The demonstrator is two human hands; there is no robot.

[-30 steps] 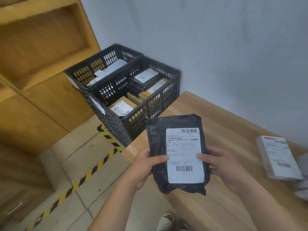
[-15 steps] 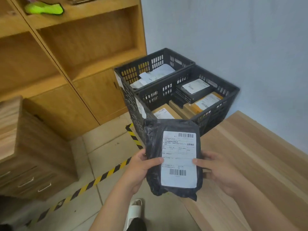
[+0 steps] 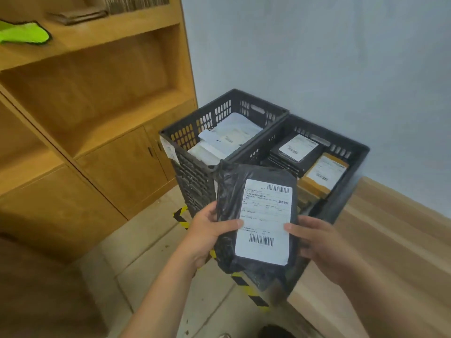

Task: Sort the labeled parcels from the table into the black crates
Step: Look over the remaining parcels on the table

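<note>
step: carry-and-decide. One parcel is off the table, not yet binned.
parcel: black poly-bag parcel [image 3: 228, 191], shipping label [image 3: 266, 220] facing the person, held upright in the air in front of the crates' near corner, touching neither.
left hand [image 3: 207, 235]: grips the parcel's left edge, thumb across the front.
right hand [image 3: 317, 242]: grips the right edge, thumb on the label margin.
left crate [image 3: 220, 101]: holds white mailers [image 3: 229, 140].
right crate [image 3: 355, 152]: holds a black bagged parcel [image 3: 296, 147] and a kraft-brown parcel [image 3: 325, 172].
table [image 3: 390, 240]: beside the right crate.
sort key: label print is too small to read. Judging by the contents, it probably goes in the right crate.
next: lift over the chosen rim, lay it flat with the label up, and let go with both hands.
</note>
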